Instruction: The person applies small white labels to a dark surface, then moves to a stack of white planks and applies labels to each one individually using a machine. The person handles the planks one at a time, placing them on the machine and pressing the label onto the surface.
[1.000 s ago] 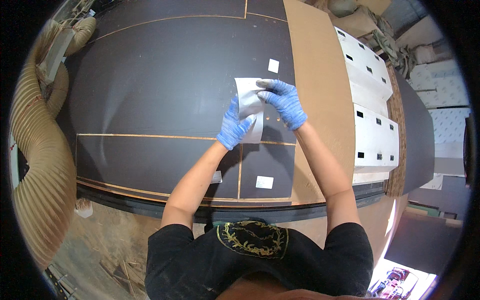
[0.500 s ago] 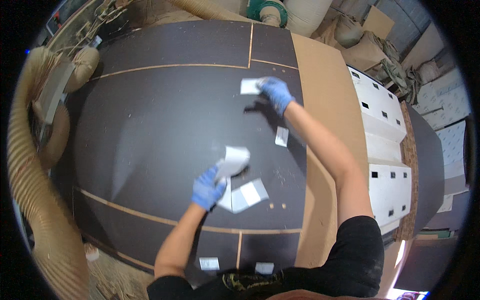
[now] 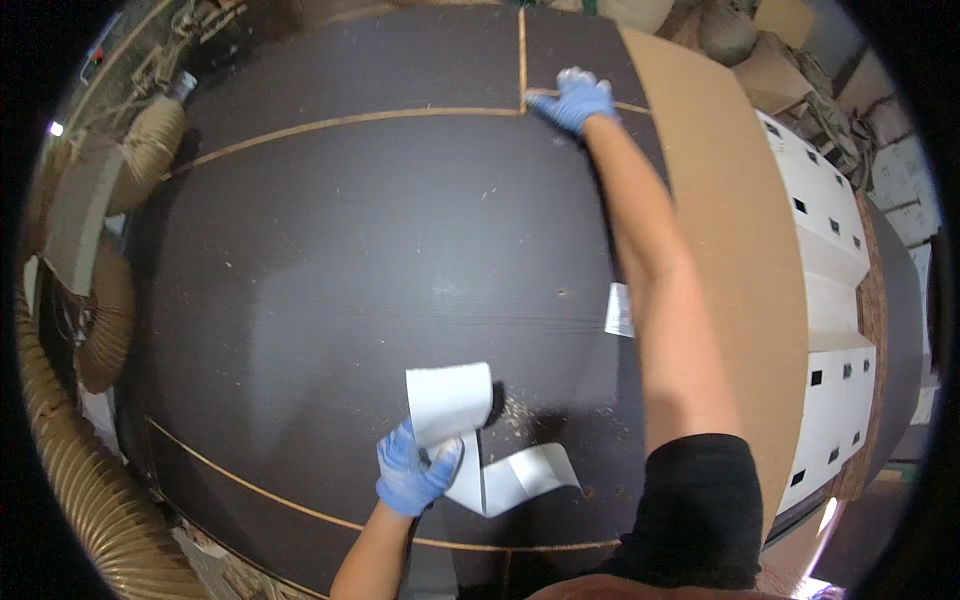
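The left hand (image 3: 412,473) grips a paper strip (image 3: 448,400), seemingly so its tail (image 3: 510,482), trailing on the board (image 3: 380,240), can't slip; well apart, the right hand (image 3: 580,103) spreads over a far seam (image 3: 632,107), palm hidden.

Got a fat tan ribbed hose (image 3: 130,545) down the left edge, plus a pale boxy unit (image 3: 85,215) higher up. Also got lumpy sacks (image 3: 727,38) piled at upper right, with a bluish-grey wall (image 3: 838,50) behind, and white panels (image 3: 905,165) at far right. Down low right, seeing a brownish floor (image 3: 806,540) with a super bright strip of light (image 3: 828,515) alongside. Can make out messy scraps (image 3: 232,562) at lower left.
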The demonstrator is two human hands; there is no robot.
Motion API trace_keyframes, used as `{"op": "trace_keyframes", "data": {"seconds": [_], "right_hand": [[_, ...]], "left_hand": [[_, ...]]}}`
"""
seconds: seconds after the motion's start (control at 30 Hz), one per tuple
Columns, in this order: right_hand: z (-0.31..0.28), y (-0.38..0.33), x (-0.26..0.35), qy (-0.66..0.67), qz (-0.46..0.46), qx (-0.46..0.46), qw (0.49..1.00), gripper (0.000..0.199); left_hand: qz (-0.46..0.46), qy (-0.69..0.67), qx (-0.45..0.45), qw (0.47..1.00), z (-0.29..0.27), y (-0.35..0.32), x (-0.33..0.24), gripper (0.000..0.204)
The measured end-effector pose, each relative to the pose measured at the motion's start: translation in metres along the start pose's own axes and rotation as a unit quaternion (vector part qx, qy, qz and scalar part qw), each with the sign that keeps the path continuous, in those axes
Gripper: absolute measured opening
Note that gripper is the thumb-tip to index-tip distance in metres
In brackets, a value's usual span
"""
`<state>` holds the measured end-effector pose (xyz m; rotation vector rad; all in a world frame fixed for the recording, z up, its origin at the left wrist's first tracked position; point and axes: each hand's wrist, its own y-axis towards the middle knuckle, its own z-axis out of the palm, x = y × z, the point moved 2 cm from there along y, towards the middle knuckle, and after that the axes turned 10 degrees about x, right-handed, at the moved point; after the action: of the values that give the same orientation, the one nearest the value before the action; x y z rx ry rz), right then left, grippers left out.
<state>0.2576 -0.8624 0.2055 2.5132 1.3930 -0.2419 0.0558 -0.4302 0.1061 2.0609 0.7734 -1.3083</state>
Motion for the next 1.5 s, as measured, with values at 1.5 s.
{"op": "trace_keyframes", "data": {"seconds": [1.5], "right_hand": [[0.031,-0.587,0.14,0.468,-0.384,0.698,0.382,0.046]], "left_hand": [[-0.222,-0.421,-0.543,0.692,0.144,-0.347,-0.027,0.029]]}}
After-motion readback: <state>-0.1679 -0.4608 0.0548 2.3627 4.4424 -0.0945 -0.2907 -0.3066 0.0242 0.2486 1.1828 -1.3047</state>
